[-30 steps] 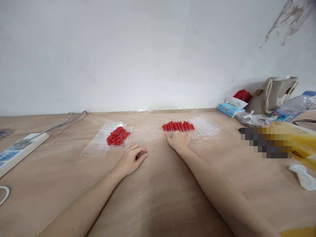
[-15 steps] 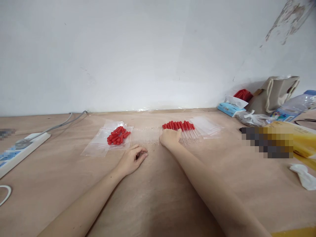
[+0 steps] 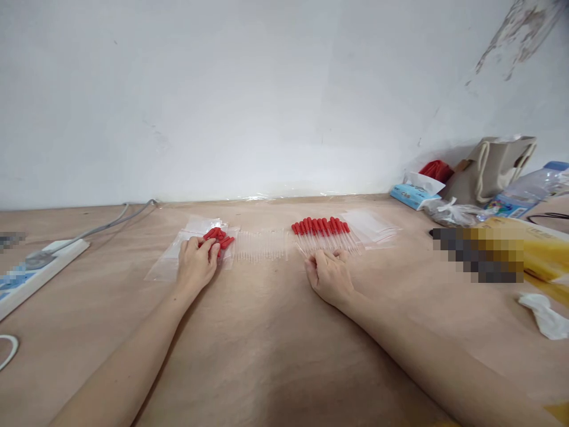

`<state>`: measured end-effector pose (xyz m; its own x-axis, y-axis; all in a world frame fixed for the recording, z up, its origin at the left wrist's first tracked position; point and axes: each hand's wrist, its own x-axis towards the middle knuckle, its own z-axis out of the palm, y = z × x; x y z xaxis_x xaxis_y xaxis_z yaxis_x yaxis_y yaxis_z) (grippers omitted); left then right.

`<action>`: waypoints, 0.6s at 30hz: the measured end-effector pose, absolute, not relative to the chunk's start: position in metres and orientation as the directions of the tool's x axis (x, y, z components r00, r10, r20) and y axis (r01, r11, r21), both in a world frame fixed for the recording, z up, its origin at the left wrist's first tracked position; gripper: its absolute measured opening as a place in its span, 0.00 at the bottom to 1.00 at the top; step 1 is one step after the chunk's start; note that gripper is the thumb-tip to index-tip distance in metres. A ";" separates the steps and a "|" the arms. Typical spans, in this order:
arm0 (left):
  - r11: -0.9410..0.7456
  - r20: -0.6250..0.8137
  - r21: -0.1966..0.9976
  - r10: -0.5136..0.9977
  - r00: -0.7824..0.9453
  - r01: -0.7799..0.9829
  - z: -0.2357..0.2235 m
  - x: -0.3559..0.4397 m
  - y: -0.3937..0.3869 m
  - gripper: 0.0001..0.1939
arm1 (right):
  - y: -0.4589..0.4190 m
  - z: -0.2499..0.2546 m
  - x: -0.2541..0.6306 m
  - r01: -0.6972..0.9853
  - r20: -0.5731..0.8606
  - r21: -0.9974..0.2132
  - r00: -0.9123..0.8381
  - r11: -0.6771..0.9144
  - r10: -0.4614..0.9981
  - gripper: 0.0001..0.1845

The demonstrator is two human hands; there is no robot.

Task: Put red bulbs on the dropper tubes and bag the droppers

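Our left hand (image 3: 197, 261) had shifted from the brown tabletop (image 3: 249, 332) to the pile of red caps (image 3: 226, 242), and our right hand (image 3: 331, 277) had drawn back to the lower ends of the red-topped tubes (image 3: 320, 228). We could not tell whether the left pinched a cap; the right was loosely curled, its hold hidden. Those caps lay on clear plastic bags (image 3: 163, 265), with uncapped tubes (image 3: 262, 244) ranged side by side between our hands. We judged the caps light, soft and rubbery, best pinched mid-body; the slim, glossy tubes seemed stiff, light and slippery, easiest taken near mid-length.
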<state>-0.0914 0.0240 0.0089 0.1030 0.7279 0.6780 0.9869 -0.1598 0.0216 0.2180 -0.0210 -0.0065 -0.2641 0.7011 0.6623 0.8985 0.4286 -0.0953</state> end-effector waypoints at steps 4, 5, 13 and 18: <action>-0.096 0.609 -0.071 0.785 0.119 0.993 0.009 -0.090 0.026 0.18 | -0.023 -0.007 0.220 0.895 0.680 -0.133 -0.231 0.426 0.696 0.10; -0.083 0.595 -0.085 0.795 0.118 0.993 0.010 -0.090 0.025 0.17 | -0.022 -0.007 0.220 0.895 0.679 -0.131 -0.232 0.426 0.696 0.10; -0.059 0.581 -0.074 0.809 0.091 0.996 0.015 -0.083 0.015 0.14 | -0.021 -0.007 0.219 0.890 0.665 -0.152 -0.230 0.430 0.711 0.08; -0.086 0.618 0.002 0.783 0.066 0.996 0.013 -0.083 0.014 0.12 | -0.020 -0.007 0.220 0.881 0.648 -0.184 -0.224 0.435 0.728 0.08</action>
<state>-0.0828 0.0138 0.0133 0.0663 0.7833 0.6181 0.9963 -0.0855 0.0016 0.2196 -0.0202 -0.0069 -0.2242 0.7278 0.6481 0.8812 0.4354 -0.1841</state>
